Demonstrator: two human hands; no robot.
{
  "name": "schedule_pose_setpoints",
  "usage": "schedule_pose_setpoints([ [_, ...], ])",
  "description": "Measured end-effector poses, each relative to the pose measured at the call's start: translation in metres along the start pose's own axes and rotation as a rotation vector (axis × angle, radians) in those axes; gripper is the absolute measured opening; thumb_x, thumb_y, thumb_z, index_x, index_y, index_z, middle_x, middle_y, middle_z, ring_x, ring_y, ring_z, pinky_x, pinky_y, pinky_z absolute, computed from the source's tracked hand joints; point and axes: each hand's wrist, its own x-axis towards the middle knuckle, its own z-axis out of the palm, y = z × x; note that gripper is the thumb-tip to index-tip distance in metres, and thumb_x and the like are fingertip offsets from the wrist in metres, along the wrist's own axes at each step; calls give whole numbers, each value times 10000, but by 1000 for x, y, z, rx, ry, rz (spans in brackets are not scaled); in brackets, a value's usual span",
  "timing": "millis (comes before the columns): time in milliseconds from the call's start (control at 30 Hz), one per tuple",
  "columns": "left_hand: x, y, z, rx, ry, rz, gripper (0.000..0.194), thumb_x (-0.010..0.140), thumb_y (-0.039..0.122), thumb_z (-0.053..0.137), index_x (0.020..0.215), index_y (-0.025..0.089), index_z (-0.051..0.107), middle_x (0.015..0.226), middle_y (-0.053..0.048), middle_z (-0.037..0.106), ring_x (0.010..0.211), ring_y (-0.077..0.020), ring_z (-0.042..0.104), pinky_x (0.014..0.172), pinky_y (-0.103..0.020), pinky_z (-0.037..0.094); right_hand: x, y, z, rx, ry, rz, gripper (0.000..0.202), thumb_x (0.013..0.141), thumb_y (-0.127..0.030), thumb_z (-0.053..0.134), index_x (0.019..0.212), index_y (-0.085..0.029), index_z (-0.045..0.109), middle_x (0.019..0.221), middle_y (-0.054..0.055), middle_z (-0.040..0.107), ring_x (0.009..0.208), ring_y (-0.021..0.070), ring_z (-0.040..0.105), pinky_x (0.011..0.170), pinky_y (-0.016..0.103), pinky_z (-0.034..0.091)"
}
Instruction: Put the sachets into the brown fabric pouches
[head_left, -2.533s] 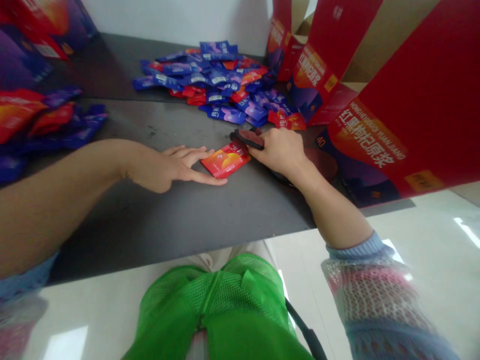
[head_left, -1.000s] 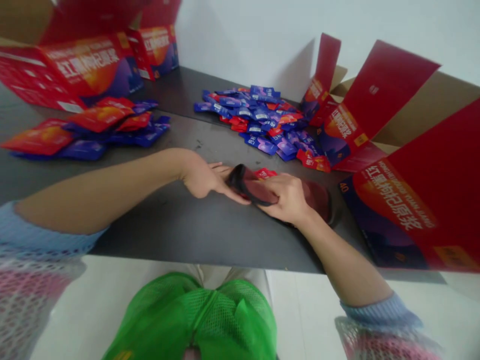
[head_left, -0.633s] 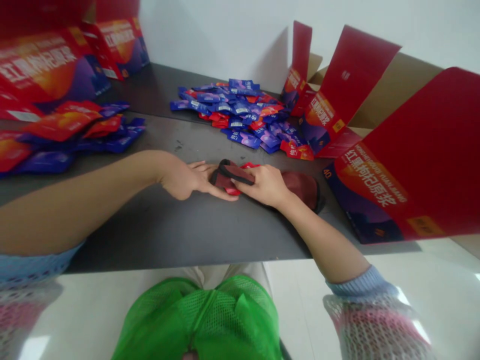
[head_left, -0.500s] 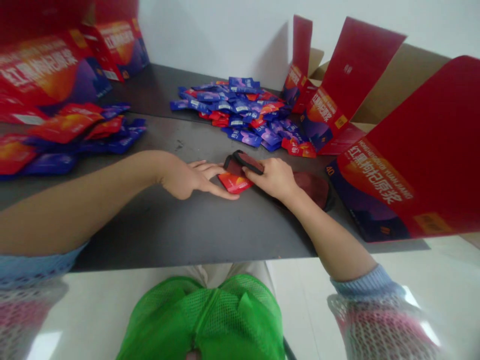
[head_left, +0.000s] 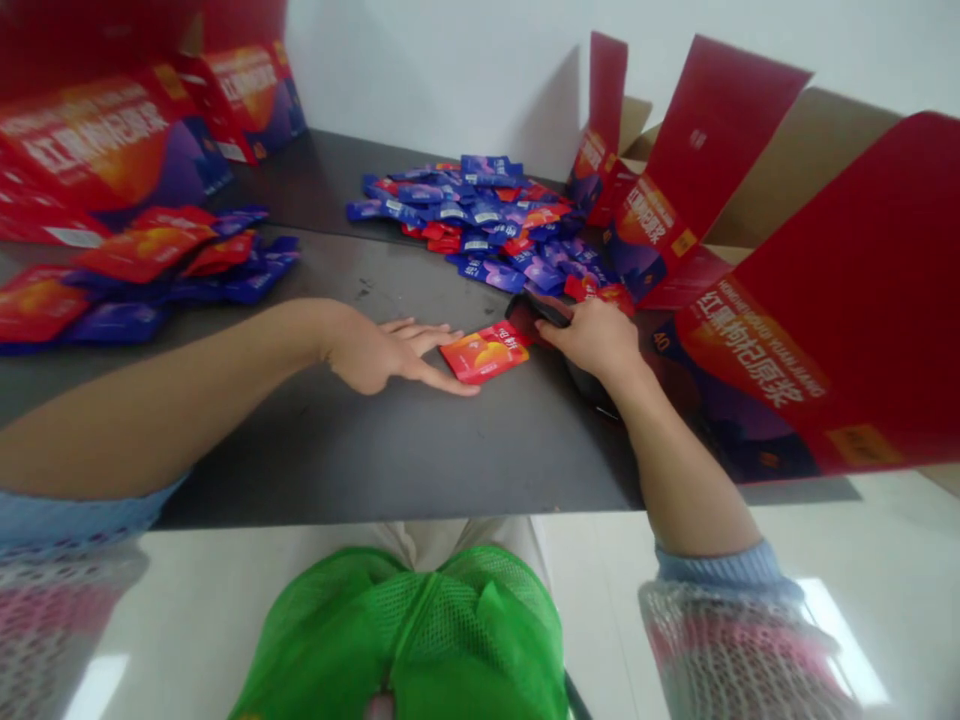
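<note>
A red-and-orange pouch [head_left: 486, 352] lies flat on the grey table. My left hand [head_left: 394, 352] rests on the tabletop with its fingers spread, thumb and fingertips at the pouch's left end. On the other side, my right hand [head_left: 596, 335] is closed around a dark brown cloth with black edging [head_left: 541, 310]. That cloth sits at the pouch's right end, and its lower part shows below the hand. Most of the cloth is hidden by the hand and forearm, and its full shape cannot be made out.
A heap of blue and red pouches [head_left: 480, 210] lies towards the wall. Larger pouches [head_left: 150, 255] are stacked at the left, before red cartons [head_left: 112, 150]. Open red cartons [head_left: 817, 340] stand along the right. The table's front edge [head_left: 405, 522] runs before my body.
My right hand has moved right with the brown cloth, uncovering more of the pouch. My left hand has stayed at the pouch's left end.
</note>
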Motion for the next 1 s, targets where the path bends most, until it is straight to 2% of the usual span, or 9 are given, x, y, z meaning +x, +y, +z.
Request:
schedule_pose_setpoints([
  [100,-1,0,0,40,-8,10,1106,571,28,548,1567,484,401,1758,105,-21,1601,-345,-83,1249,-633,78,-6,5,-4,74,148,6,493,887,-608,529,881,-180,772,868,165,754,826,323,705,633,357,433],
  [233,0,-3,2,29,22,28,1069,591,51,577,1574,441,415,1761,94,22,1603,-377,-39,1252,-632,87,-20,-7,-1,222,210,-256,516,921,-606,480,775,-188,746,663,71,673,666,226,627,589,318,342],
  [400,3,-10,6,-24,19,22,1020,589,83,606,1532,452,487,1753,100,113,1601,-394,30,1264,-602,71,-26,-36,13,156,47,-661,411,888,-553,574,931,-212,800,706,40,705,669,196,600,602,321,248],
  [500,3,-11,7,15,-32,-27,1039,576,65,586,1544,427,482,1754,64,123,1600,-393,-3,1265,-597,66,-22,-46,17,111,-100,-807,439,885,-584,588,891,-204,808,730,54,717,664,193,593,597,328,201],
  [600,-1,-5,4,51,-49,-26,1057,598,35,557,1579,406,428,1758,54,93,1601,-376,-32,1261,-606,78,-18,-39,15,207,-198,-862,503,934,-603,531,909,-185,810,769,55,722,692,181,606,611,307,247],
  [733,-6,6,-3,64,-46,28,1078,623,31,559,1608,417,349,1762,60,64,1601,-372,-50,1238,-663,87,-16,-16,13,323,-245,-895,455,927,-549,575,1189,-235,775,942,41,763,807,185,648,664,281,315],
  [800,-5,8,-6,55,-74,16,1106,603,42,600,1601,447,349,1761,63,64,1601,-381,-57,1234,-674,86,-15,-7,11,316,-246,-868,463,912,-546,594,1222,-246,765,929,37,762,795,184,641,663,281,318],
  [867,-4,8,-7,38,-86,-9,1120,586,46,628,1587,475,367,1760,73,54,1599,-387,-64,1240,-667,75,-13,-2,7,287,-262,-828,462,905,-551,597,1196,-237,772,882,32,749,760,176,620,648,281,310],
  [1000,-2,5,-6,34,-79,-7,1128,587,45,612,1579,514,351,1754,94,-7,1591,-387,-88,1239,-674,70,-6,9,-5,152,-285,-615,496,879,-619,584,946,-181,807,680,27,659,611,154,521,579,295,250],
])
